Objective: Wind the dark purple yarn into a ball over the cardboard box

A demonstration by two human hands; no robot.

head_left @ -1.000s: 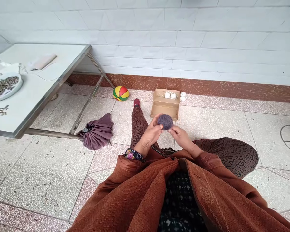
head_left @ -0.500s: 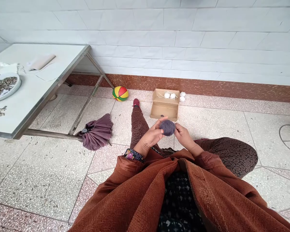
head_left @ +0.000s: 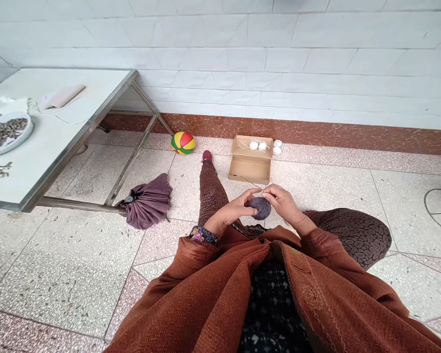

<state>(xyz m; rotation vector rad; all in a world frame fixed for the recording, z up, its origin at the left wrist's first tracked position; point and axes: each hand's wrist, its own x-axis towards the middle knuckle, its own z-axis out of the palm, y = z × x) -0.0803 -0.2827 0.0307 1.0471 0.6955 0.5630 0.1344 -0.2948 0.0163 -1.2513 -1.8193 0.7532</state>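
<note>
A dark purple ball of yarn (head_left: 260, 209) sits in the fingers of my left hand (head_left: 238, 207), above the floor between my legs. My right hand (head_left: 281, 200) is closed in a pinch at the top of the ball, on a strand of yarn (head_left: 250, 182). That strand runs up and left from my fingertips into an open cardboard box (head_left: 250, 166). The box's lid stands raised at the back, with two small white balls (head_left: 258, 145) in it. More white balls (head_left: 277, 146) lie just right of the lid.
At the left stands a metal-framed table (head_left: 77, 117) with a tray (head_left: 28, 131) of dried brownish pieces. A folded purple umbrella (head_left: 147, 202) lies by the table's leg. A colourful ball (head_left: 183, 143) rests near the tiled wall (head_left: 213, 54). At the right edge is a wire ring (head_left: 428, 208).
The yarn ball has dropped a little lower and turned. My right hand has moved up from the ball's side to its top, and the strand to the box now shows.
</note>
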